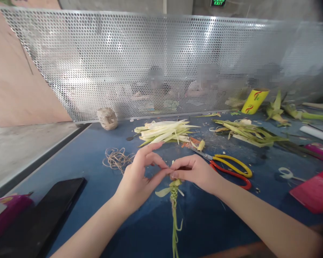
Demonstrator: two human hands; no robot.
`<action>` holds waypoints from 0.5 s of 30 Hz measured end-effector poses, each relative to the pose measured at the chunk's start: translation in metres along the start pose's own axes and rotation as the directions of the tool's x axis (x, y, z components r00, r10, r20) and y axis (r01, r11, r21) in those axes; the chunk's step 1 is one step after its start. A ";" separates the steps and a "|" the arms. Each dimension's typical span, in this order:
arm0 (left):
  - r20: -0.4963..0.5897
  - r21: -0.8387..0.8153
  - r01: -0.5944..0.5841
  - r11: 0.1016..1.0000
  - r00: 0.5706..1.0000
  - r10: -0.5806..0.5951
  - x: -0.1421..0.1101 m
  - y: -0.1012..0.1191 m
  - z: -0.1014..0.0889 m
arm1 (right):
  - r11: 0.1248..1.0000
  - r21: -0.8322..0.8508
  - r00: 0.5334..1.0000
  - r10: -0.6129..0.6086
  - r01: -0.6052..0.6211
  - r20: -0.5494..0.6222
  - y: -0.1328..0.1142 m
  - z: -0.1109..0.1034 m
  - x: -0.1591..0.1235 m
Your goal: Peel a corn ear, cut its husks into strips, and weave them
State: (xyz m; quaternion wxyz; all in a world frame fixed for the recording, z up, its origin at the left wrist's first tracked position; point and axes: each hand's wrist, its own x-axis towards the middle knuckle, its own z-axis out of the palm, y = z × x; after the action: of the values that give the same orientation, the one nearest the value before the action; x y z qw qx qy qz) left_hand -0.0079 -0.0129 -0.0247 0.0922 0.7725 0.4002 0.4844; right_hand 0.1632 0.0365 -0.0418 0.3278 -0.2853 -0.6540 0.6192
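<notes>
A small braided figure of green leaf strips (174,191) hangs down from my fingertips over the blue table, its loose strips trailing toward me. My left hand (142,175) pinches at its top end with thumb and forefinger. Meeting it there, my right hand (191,171) is closed on the same end, thumb against fingers. The exact spot they grip is partly hidden by the fingertips. Just right of my right hand lie scissors (228,166) with one yellow and one red handle. A loose tangle of thin twine (117,158) lies left of my left hand.
Beyond my hands lies a pile of pale leaf strips (164,132), with greener strips (250,133) to its right. A perforated metal screen (129,64) edges the table (97,200). Also here are a black phone (54,211), a yellow roll (254,101) and a red packet (314,190).
</notes>
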 end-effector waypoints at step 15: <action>0.123 0.208 -0.293 0.933 0.954 0.272 0.000 -0.007 0.000 | 0.998 0.062 0.998 -0.003 0.007 -0.068 0.001 -0.005 0.002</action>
State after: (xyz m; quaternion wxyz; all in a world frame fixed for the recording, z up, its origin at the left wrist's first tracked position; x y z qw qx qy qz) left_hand -0.0110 -0.0083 -0.0282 -0.0477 0.8490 0.3323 0.4081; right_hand 0.1657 0.0412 -0.0430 0.3603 -0.2943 -0.6237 0.6282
